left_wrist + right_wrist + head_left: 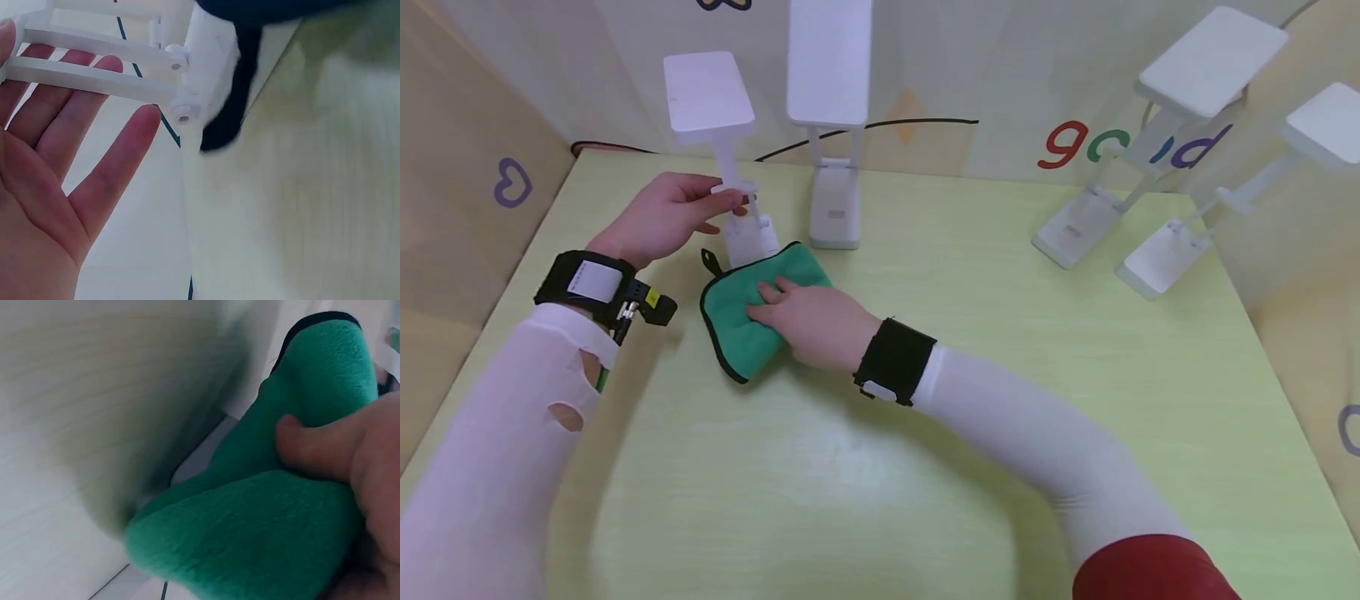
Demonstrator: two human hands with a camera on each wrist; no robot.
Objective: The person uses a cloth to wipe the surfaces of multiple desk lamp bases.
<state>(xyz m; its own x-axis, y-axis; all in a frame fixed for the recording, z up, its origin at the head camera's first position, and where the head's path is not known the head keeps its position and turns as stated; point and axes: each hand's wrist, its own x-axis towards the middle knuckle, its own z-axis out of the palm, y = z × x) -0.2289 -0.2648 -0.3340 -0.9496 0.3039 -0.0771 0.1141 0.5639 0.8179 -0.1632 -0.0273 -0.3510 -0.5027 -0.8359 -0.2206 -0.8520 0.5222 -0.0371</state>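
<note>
At the left of the table, a white desk lamp (707, 96) stands with its flat head raised. My left hand (658, 217) holds its slim double-bar arm (137, 89) between thumb and fingers, just above the base. A green plush cloth (741, 312) with black edging and a hanging loop (711, 262) is in my right hand (823, 325). The cloth lies against the front of the lamp's base (751, 242) and covers part of it. In the right wrist view, my thumb (312, 447) presses into the folded cloth; the other fingers are mostly hidden.
Just right of the held lamp stands a taller white lamp (835, 204). Two more white lamps (1078, 225) (1165, 258) stand at the back right of the pale table (850, 500). A printed curtain (1000, 83) hangs along the back, with more fabric at both sides.
</note>
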